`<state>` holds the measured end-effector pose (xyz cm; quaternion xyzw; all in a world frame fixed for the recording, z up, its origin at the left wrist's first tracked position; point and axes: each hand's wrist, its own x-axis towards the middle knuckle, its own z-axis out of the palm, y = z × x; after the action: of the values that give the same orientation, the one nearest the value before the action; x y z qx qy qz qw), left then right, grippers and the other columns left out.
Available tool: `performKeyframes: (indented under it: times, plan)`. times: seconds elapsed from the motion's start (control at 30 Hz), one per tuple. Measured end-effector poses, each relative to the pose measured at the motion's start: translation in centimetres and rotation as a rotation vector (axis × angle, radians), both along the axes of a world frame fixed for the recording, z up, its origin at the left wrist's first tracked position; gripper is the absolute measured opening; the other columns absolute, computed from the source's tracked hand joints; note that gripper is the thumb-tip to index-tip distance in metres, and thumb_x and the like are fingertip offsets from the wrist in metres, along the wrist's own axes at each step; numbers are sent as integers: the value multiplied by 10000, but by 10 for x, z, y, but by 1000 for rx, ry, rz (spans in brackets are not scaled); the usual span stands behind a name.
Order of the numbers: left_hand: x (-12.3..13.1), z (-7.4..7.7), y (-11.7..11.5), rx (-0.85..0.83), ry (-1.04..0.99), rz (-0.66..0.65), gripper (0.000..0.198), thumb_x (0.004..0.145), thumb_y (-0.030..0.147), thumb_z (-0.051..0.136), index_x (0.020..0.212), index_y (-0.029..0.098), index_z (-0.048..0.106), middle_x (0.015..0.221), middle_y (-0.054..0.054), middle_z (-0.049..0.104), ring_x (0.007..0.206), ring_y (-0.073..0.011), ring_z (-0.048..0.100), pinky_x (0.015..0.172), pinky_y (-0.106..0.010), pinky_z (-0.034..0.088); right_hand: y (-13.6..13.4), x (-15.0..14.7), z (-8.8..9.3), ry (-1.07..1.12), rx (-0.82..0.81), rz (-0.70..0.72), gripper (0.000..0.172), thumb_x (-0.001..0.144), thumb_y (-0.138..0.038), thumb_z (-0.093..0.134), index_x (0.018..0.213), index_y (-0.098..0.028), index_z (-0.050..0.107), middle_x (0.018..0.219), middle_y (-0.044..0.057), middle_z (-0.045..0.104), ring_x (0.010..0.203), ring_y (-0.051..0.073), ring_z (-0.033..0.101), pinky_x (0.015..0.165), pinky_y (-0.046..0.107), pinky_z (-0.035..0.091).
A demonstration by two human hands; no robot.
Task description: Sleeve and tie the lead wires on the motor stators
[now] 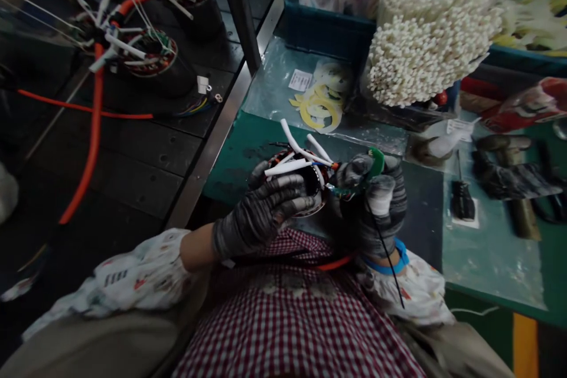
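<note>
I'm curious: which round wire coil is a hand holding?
The wire-wound stator between the gloved left hand and right hand; the other stators stand untouched on the black bench.

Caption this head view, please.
Grey-gloved left hand and right hand hold a wire-wound motor stator with white sleeved leads.

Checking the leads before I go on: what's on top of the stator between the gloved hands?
White sleeved leads rise from the winding of the stator, with thin coloured wires among them. The gloved left hand covers the stator's near side, so the winding there cannot be seen.
</note>
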<state>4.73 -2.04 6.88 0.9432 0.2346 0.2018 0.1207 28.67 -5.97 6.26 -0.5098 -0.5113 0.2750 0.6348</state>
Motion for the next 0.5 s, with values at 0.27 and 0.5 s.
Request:
performKeyframes:
  times: [0.27, 0.5]
  plan:
    - [-3, 3, -16, 354, -116, 132, 467, 1006, 118, 803, 1402, 362, 756, 1188, 34, 847, 1203, -177, 738, 1228, -348, 499, -2, 1, 30, -377, 181, 158, 254, 1132, -353, 700, 1378, -319, 754, 1093, 31, 850, 945, 249, 836, 808, 375, 709]
    - [-45, 24, 21, -77, -315, -134, 244, 1083, 310, 750, 1320, 338, 803, 1130, 26, 889, 1047, -192, 838, 917, -313, 665, 0, -26, 42, -1134, 123, 183, 234, 1098, -165, 671, 1238, -165, 858, 1025, 132, 855, 877, 277, 758, 736, 377, 601]
